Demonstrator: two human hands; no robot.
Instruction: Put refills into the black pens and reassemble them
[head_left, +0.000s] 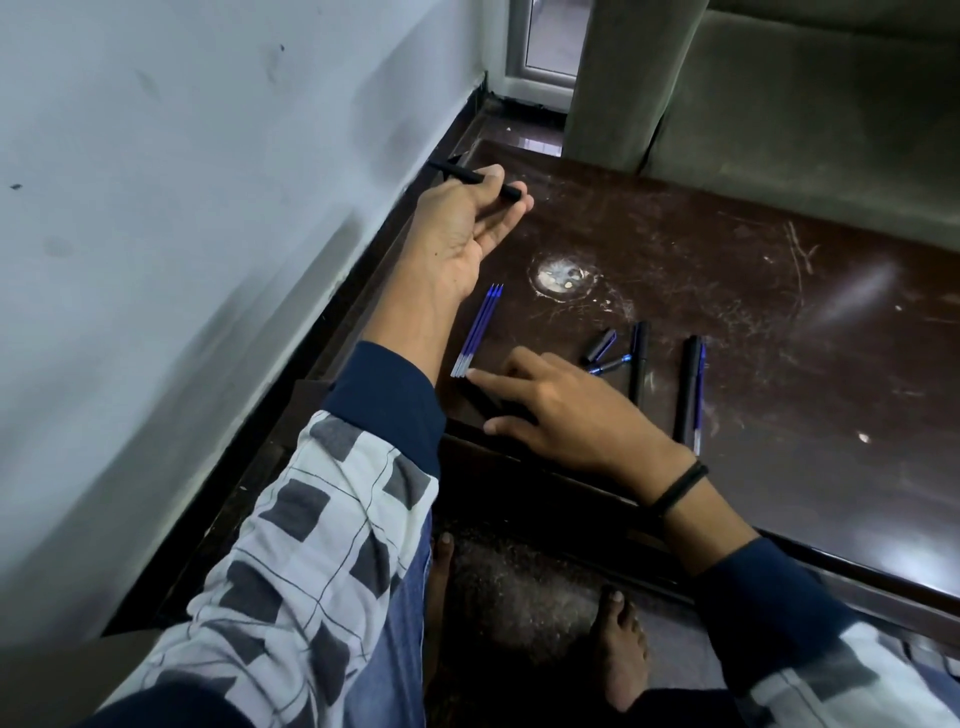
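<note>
Nearest: noted right hand (561, 405) flat by the table (727, 291) edge, fingers straight, gripping nothing, index tip touching near ends of three blue refills (478, 330). Beyond, rightward: logged two black pens (688, 384) and small loose parts (602, 347). Farthest: saw left hand (462, 223) pinching a black pen barrel (457, 174) near the wall. Risk: could nudge refills apart or off the near edge.

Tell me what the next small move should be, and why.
Probably the right hand pinches one from the three blue refills: it touches their near ends, and the left hand holds a black pen ready.
</note>
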